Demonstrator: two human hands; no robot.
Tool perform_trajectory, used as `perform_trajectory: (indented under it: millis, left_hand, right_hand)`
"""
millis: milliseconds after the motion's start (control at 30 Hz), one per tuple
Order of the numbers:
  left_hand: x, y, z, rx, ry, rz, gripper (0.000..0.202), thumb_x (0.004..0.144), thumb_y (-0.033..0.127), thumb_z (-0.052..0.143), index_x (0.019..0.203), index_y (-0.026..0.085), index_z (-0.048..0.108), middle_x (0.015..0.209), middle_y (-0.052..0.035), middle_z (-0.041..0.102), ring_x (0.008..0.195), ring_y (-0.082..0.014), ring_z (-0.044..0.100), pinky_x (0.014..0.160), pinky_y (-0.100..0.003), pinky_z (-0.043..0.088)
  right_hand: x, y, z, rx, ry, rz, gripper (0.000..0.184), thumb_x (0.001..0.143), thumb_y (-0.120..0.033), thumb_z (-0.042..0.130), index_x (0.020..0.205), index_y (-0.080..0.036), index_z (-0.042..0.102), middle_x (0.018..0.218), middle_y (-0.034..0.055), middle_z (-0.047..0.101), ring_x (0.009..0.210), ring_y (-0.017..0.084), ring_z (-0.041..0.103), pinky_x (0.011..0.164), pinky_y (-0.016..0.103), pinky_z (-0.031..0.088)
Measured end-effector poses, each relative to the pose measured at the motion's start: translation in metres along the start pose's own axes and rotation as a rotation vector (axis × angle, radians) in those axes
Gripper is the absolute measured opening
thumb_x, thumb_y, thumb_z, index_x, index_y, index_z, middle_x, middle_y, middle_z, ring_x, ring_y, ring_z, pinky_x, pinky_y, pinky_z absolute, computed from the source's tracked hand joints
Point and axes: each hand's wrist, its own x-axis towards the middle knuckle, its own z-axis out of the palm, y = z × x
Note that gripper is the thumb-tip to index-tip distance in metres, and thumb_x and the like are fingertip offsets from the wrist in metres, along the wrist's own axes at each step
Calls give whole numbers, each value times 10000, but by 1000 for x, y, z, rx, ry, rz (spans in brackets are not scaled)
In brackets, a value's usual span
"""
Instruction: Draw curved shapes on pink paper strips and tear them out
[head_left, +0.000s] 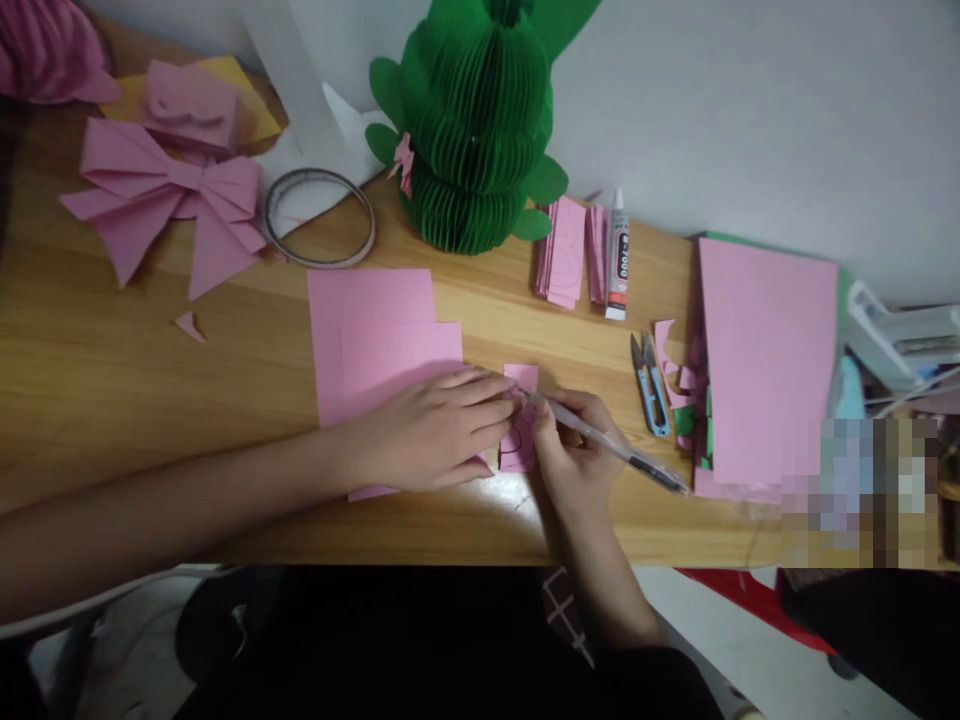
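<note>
A narrow strip of pink paper with dark curved lines drawn on it lies on the wooden table. My right hand grips a clear pen, its tip down on the strip's upper part. Flat on the table, my left hand has its fingers stretched out, and the fingertips press on the strip's left edge. Under that hand lie larger pink paper sheets, partly covered by the palm and forearm.
Behind the hands stands a green honeycomb paper figure. A glue tube lies beside pink strips. Blue thread snips and a pink paper stack are at right. A tape roll and pink paper bow are at left.
</note>
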Motion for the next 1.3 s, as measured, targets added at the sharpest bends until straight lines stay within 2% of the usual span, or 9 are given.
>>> perform_trajectory:
  millis: [367, 633, 1000, 1167, 1300]
  left_hand:
    - [0, 0, 1, -4, 41, 19, 411, 904, 436, 653, 1180, 132, 636, 1304, -127, 654, 1326, -285, 507, 1133, -405, 364]
    - [-1, -1, 2, 25, 26, 18, 436, 913, 459, 632, 1202, 132, 633, 1320, -117, 653, 1317, -290, 519, 1125, -409, 369]
    - [-1, 0, 0, -19, 18, 11, 445, 907, 427, 649, 1210, 101, 631, 1331, -148, 638, 1319, -305, 514, 1138, -426, 347]
    - [-1, -1, 2, -20, 22, 9, 462, 893, 437, 668, 1218, 112, 627, 1329, -140, 641, 1322, -307, 509, 1131, -420, 352]
    - [0, -1, 2, -7, 14, 10, 437, 900, 446, 654, 1198, 126, 639, 1327, -127, 647, 1323, -306, 507, 1121, -425, 360]
  right_hand:
    - [3, -4, -2, -70, -7, -87, 109, 860, -300, 667, 898, -200, 688, 775, 20, 729, 637, 150, 673, 602, 294, 542]
    - [6, -7, -1, -122, 12, -155, 76, 865, -276, 661, 884, -204, 681, 768, 18, 735, 628, 151, 682, 605, 291, 566]
    - [6, -4, 1, -89, -2, -133, 78, 869, -246, 670, 932, -207, 694, 855, 42, 753, 730, 172, 712, 685, 316, 580]
    - [10, 4, 1, 34, -66, -65, 107, 879, -284, 667, 959, -226, 706, 880, 39, 752, 759, 179, 711, 699, 326, 577]
    - [18, 3, 1, 142, -110, -15, 97, 859, -257, 681, 940, -226, 725, 892, 41, 766, 802, 181, 723, 710, 314, 588]
